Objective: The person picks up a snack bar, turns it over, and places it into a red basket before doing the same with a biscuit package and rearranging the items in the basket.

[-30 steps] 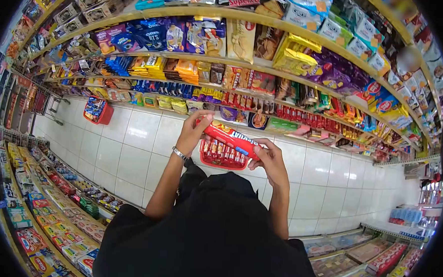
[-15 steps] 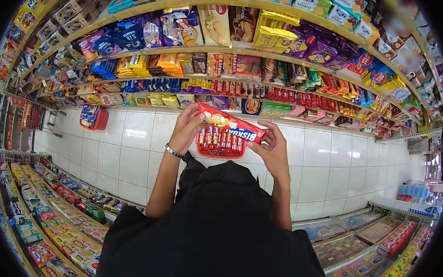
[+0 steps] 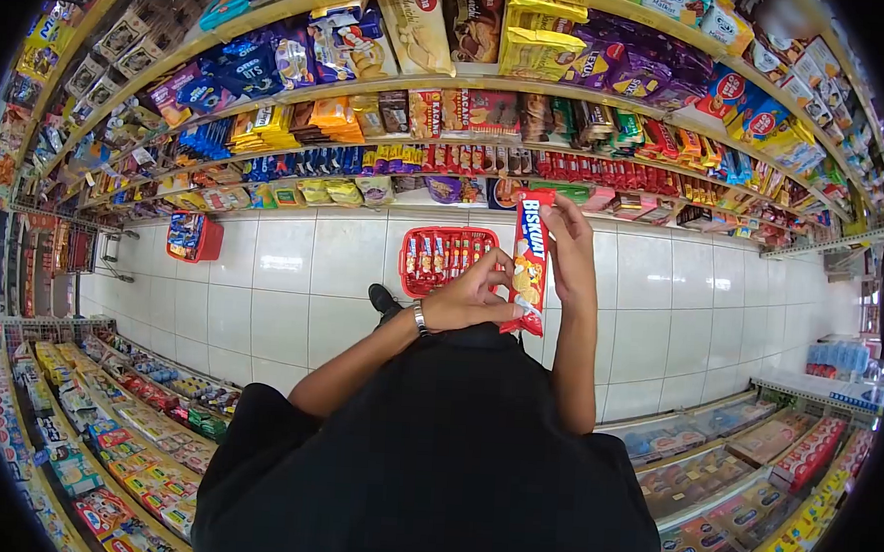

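Note:
A long red biscuit pack [image 3: 530, 266] with "BISKUAT" lettering is held upright in front of my body, its printed face toward me. My right hand [image 3: 571, 245] grips its upper part from the right side. Near the bottom end, my left hand [image 3: 466, 295], with a metal watch on the wrist, closes on the pack's left edge; its fingers are curled and partly hidden. Behind the left hand, a red basket [image 3: 403, 274] stands on the floor. Rows of small red-wrapped snack packs [image 3: 450, 253] fill it.
Ahead rise curved-looking shelves [image 3: 412, 87] stocked with biscuits and wafers. Another red basket [image 3: 212, 241] with blue packs sits on the tiled floor [image 3: 285, 258] to the left. Low display racks [image 3: 124, 429] flank me behind. A black shoe [image 3: 382, 298] shows beside the basket.
The biscuit pack has turned from a slanting, nearly level position to upright and shifted right. My left hand moved right and lower, to the pack's bottom end; the basket is less covered now.

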Motion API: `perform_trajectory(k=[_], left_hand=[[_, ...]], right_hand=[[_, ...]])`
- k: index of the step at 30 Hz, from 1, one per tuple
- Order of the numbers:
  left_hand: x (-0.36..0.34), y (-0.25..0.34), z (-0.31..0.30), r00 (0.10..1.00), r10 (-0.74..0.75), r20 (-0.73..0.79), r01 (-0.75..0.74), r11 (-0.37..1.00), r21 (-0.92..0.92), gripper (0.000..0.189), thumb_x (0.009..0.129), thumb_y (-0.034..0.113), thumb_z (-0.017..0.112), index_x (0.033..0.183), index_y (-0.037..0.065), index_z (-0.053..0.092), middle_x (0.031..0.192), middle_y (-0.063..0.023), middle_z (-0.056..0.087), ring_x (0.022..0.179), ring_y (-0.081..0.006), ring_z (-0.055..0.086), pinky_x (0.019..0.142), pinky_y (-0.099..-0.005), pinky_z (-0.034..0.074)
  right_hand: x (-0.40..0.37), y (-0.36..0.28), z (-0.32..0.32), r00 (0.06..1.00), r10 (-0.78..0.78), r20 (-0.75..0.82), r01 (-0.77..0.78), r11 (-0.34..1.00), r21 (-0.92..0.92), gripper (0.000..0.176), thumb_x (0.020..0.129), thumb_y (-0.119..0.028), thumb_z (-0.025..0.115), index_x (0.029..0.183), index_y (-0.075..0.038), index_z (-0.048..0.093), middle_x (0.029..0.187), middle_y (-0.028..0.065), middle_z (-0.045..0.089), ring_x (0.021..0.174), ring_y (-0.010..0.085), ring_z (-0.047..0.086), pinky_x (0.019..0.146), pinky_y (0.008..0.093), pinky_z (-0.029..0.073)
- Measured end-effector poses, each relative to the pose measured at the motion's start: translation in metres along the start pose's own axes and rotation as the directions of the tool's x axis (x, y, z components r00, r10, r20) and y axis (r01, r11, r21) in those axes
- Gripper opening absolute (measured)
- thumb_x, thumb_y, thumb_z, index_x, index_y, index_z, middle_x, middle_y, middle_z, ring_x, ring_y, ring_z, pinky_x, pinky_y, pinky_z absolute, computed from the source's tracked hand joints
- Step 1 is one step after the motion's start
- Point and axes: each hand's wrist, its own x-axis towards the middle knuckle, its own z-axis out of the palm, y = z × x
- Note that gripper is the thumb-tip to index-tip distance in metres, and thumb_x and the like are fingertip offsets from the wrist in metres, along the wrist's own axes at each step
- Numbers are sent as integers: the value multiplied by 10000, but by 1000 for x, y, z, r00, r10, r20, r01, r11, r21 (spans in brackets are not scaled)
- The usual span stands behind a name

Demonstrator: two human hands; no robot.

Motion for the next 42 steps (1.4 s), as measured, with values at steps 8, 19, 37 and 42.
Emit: perform_trajectory(k=[8,19,37,42], left_hand=[[-5,-5,5,983,-140,118,146,989,-37,316,934,159,619,1082,79,352,880,-100,594,781,-179,646,712,-307,544],[-5,-9,1,992,-98,81,92,993,78,488,841,110,733,1117,90,332,1027,-102,560,962,-151,600,802,-293,514],[17,30,-16,828,340,-446,-209,925,316,528,984,206,506,1456,109,291,1015,-92,605,839,-88,586,717,-253,491],[23,28,-26,858,386,-338,-265,898,351,504,1011,293,349,1455,54,337,1427,-125,418,1235,-165,463,1025,-278,370]], right_hand=[[4,52,-9,921,362,144,-381,915,134,390,913,-336,595,1113,-3,563,929,150,667,804,220,673,666,291,545],[-2,56,-5,891,440,106,-452,849,274,419,921,-365,587,1092,17,575,897,156,661,785,220,666,670,298,565],[-80,33,11,595,367,715,-452,888,-80,394,865,-153,707,1187,8,547,1044,101,652,992,202,643,886,351,517],[-82,-16,23,692,377,616,-259,926,-275,326,837,-205,750,1064,-10,623,997,75,666,933,156,629,852,308,494]])
